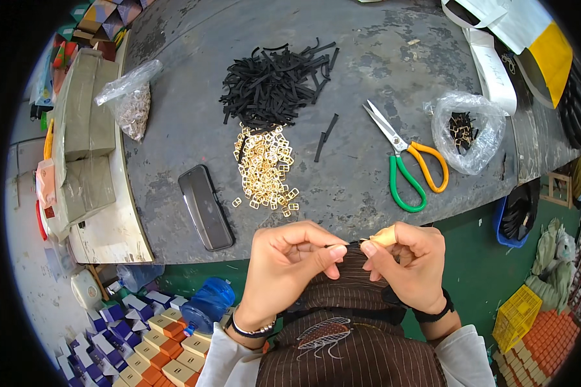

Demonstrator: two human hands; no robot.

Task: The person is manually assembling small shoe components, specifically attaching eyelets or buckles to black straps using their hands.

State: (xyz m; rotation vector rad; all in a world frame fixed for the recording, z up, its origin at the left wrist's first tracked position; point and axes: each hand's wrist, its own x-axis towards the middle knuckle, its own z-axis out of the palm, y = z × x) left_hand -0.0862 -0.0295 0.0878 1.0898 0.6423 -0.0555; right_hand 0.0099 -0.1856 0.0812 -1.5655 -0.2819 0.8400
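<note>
In front of my apron, just off the table's near edge, my two hands meet at the fingertips. My left hand (pixel 289 261) is closed, pinching a short black strip (pixel 353 244) between thumb and forefinger. My right hand (pixel 408 258), its forefinger wrapped in a yellowish cover (pixel 385 236), pinches what looks like a small gold buckle at the strip's end; the fingertips hide most of it. Beyond my hands lies a heap of gold buckles (pixel 263 169), and behind that a pile of black strips (pixel 271 87). Two loose strips (pixel 326 137) lie to the right of them.
Scissors (pixel 400 151) with green and orange handles lie at the right, near an open plastic bag (pixel 466 135) of small dark and gold parts. A phone (pixel 205 206) lies at the left. Farther back is a knotted bag (pixel 133 106). Boxes (pixel 152 351) and a blue water bottle (pixel 210 304) stand below left.
</note>
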